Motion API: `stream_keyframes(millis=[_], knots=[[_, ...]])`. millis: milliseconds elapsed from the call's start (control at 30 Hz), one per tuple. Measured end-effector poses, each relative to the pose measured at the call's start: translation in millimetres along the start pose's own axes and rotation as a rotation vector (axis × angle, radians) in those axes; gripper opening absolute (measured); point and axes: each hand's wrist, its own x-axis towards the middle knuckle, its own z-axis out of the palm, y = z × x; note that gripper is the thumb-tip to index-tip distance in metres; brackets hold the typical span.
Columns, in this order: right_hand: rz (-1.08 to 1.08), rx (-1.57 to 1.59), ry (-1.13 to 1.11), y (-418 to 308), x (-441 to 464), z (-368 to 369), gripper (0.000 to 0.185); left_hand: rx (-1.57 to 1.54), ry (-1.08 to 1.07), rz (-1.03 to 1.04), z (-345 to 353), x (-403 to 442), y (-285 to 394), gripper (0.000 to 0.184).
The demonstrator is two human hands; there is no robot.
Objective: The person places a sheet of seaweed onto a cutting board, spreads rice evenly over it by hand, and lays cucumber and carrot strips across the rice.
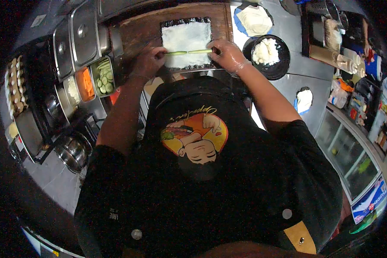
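On the brown wooden board [133, 30] lies a dark seaweed sheet [162, 32] spread with white rice [187, 36]; its edges show at the top and bottom. Two pale green cucumber strips [200, 51] lie end to end across the rice, almost meeting in the middle. My left hand [150, 59], fingers closed, pinches the outer end of the left strip. At the other side, my gloved right hand [231, 56] is closed around the outer end of the right strip.
Metal containers at left hold cucumber slices [104, 81], orange strips [85, 84] and white shreds [72, 92]. Lidded steel pans [85, 32] stand beyond them. On the right counter are a black bowl [284, 60] of rice and a cloth-covered dish [254, 20].
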Motion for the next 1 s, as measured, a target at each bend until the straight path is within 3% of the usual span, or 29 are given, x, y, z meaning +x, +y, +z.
stream_keyframes(millis=[33,233,367,433,633,1000], knots=[[-0.003,0.0,-0.001,1,1,1,0.031,0.05,-0.089,-0.035,-2,1,-2,0.032],[0.032,0.006,-0.025,-2,2,0,0.028,-0.068,0.057,0.058,5,-2,0,0.025],[0.009,0.002,-0.002,-3,2,-1,0.026,-0.054,0.034,0.052,6,2,-2,0.025],[0.012,0.002,-0.009,-3,2,-1,0.026,0.097,-0.05,0.013,1,1,0,0.033],[-0.057,-0.01,0.054,-1,2,2,0.025,0.049,-0.069,-0.049,-1,1,8,0.033],[-0.074,-0.081,0.06,0,3,5,0.026,-0.009,0.014,0.053,18,3,-24,0.029]])
